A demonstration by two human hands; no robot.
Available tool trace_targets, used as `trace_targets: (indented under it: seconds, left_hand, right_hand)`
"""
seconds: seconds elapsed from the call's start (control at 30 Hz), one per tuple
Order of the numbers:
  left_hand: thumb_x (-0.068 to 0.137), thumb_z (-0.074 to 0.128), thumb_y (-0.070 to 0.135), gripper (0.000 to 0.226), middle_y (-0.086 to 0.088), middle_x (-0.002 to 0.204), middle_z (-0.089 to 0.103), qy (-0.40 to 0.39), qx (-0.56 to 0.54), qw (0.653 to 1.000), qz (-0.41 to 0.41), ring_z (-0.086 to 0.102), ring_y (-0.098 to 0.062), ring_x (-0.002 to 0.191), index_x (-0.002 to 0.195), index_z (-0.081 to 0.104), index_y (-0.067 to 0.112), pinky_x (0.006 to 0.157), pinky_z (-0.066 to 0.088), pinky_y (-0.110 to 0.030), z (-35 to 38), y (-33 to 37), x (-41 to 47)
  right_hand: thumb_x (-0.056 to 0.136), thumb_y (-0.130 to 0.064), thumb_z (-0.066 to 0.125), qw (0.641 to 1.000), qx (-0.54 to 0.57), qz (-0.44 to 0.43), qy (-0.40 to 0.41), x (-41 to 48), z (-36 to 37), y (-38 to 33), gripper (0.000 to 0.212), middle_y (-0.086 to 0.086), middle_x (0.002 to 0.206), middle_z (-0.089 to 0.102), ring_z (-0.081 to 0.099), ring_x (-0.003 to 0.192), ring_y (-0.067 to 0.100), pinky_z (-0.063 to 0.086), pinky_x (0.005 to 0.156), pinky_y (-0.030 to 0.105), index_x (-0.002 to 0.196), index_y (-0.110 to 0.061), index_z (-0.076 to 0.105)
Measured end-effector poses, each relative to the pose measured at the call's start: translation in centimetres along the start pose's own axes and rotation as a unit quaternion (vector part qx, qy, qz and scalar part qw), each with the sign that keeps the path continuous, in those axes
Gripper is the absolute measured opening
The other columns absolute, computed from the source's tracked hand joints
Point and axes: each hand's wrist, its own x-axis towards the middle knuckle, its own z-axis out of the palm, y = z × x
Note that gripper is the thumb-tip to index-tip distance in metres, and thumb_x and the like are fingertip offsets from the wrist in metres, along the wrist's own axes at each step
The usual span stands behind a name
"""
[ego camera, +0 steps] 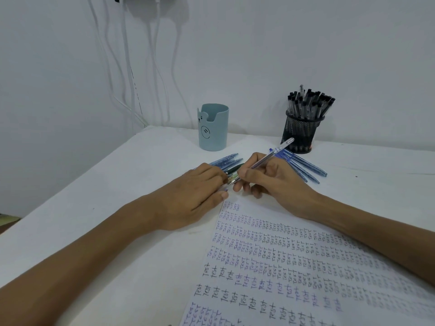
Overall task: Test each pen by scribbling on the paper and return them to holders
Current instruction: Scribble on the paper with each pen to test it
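My right hand (266,178) grips a clear blue pen (276,153) in a writing hold, its tip down near the top left corner of the paper (282,267), which is covered with rows of the word "Test". My left hand (195,191) lies flat on the table beside that corner, fingers over the ends of a few loose pens (227,161). More blue pens (306,167) lie behind my right hand. A pale blue bear cup (213,128) stands at the back, no pens visible in it. A black mesh holder (300,132) is full of black-capped pens.
The white table (117,184) meets a white wall at the back, and its left edge runs diagonally. White cables (127,67) hang down the wall behind the left corner.
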Motion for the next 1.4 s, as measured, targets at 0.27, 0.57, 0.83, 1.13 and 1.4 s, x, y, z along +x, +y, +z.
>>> trace_targets:
  seconds: [0.27, 0.57, 0.83, 1.13, 1.4]
  left_hand:
    - [0.112, 0.025, 0.039, 0.043, 0.011, 0.107, 0.048, 0.042, 0.066, 0.997, 0.009, 0.043, -0.012, 0.107, 0.107, 0.06, 0.015, 0.1, 0.037, -0.029, 0.0, 1.1, 0.0]
    - [0.111, 0.026, 0.033, 0.039, 0.009, 0.101, 0.056, 0.11, 0.077, 0.991, -0.004, 0.048, -0.017, 0.105, 0.102, 0.061, 0.019, 0.099, 0.036, -0.034, -0.2, 2.1, 0.1]
    - [0.106, 0.034, 0.055, 0.039, 0.02, 0.106, 0.059, 0.137, -0.032, 0.988, -0.06, 0.047, -0.01, 0.111, 0.099, 0.061, 0.028, 0.093, 0.037, -0.033, -0.4, 1.2, 0.1]
    - [0.092, 0.054, 0.062, 0.031, 0.024, 0.112, 0.059, 0.107, 0.043, 0.99, -0.076, 0.047, -0.01, 0.118, 0.102, 0.069, 0.036, 0.101, 0.032, -0.029, 0.6, 0.0, -0.1]
    - [0.087, 0.058, 0.059, 0.025, 0.024, 0.107, 0.06, 0.147, 0.038, 0.984, -0.092, 0.044, -0.005, 0.115, 0.082, 0.067, 0.036, 0.099, 0.029, -0.027, 0.8, 0.3, 0.0]
  right_hand:
    - [0.09, -0.012, 0.074, 0.998, -0.048, -0.039, -0.022, -0.2, 0.3, 0.3, 0.016, 0.009, 0.088, 0.076, 0.067, 0.081, 0.013, 0.049, 0.072, 0.02, 0.1, 0.0, 0.074]
    - [0.09, -0.016, 0.076, 0.999, -0.03, 0.012, -0.018, -0.1, 0.0, -1.7, 0.016, 0.019, 0.088, 0.076, 0.046, 0.067, 0.024, 0.029, 0.054, 0.03, 0.096, -0.002, 0.078]
    - [0.105, -0.023, 0.055, 0.995, -0.042, 0.068, 0.063, 1.0, 0.6, -2.2, 0.025, 0.01, 0.093, 0.075, 0.069, 0.077, 0.02, 0.05, 0.055, 0.025, 0.103, -0.002, 0.067]
    - [0.087, -0.042, 0.077, 0.827, -0.546, 0.107, 0.085, 2.3, -7.7, -1.8, 0.043, -0.002, 0.085, 0.06, 0.058, 0.086, 0.018, 0.044, 0.064, 0.031, 0.114, -0.016, 0.056]
    - [0.097, -0.029, 0.061, 0.715, -0.685, 0.101, 0.094, 2.1, -7.5, -1.0, 0.021, 0.01, 0.108, 0.06, 0.056, 0.094, 0.03, 0.041, 0.068, 0.032, 0.108, -0.011, 0.063]
